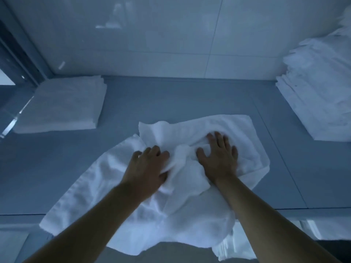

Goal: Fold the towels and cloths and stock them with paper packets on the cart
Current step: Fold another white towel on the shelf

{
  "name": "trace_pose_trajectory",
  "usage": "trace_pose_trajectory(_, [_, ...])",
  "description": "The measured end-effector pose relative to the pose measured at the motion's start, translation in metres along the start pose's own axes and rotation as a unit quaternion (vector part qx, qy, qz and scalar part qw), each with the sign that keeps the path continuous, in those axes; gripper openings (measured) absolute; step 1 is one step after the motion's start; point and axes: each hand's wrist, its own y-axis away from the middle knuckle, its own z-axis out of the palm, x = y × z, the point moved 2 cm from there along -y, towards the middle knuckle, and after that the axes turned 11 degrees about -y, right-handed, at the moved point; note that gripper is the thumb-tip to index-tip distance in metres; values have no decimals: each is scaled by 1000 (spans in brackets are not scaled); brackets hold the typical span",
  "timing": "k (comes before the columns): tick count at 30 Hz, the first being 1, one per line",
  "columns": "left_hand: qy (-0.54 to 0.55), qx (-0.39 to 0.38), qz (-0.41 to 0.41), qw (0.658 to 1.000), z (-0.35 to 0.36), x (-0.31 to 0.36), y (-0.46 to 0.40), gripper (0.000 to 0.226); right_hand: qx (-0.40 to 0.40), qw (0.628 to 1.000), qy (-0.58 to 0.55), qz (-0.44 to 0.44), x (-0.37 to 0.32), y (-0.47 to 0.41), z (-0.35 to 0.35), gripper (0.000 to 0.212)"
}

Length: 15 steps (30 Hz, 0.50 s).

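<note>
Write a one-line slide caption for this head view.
Both hands, left gripping, right flat, work a crumpled white towel between two folded stacks.

towel [190, 205] centre on counter [171, 99] (overhanging near edge) | folded stack [62, 105] far-left | pile [319, 95] far-right

Views: one only, the head camera, so no second view shares any part of the scene.
Position: above the near edge of the desk [190, 95], at the person's head.
Facing: forward and steeply down onto the desk, toward the tiled wall [152, 35] behind it.
Nearness: close; both forearms enter from the bottom edge and fill the lower half.
Lens: wide-angle; the desk's edges splay outward toward the corners.
Coverage: the desk's full width, from its near edge to the wall.
</note>
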Motion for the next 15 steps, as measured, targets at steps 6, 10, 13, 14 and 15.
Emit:
trace_pose_trajectory(6, [62,132,-110,983,-2,-10,55,43,-18,1000,-2,-11,-3,-6,3,81])
trace_pose_trajectory(10, [69,111,-190,973,-36,-35,69,38,-40,999,-1,8,-5,-18,6,88])
trace_pose_trajectory(13, [47,-45,-103,993,-47,-16,93,28,-47,998,-3,28,-13,-28,9,98])
trace_pose_trajectory(14, [44,-70,-52,995,-45,-5,101,28,-42,999,1,32,-15,-29,11,99])
trace_pose_trajectory(15, [56,-81,-21,995,-42,3,104,32,-33,999,6,33,-16,-28,13,98])
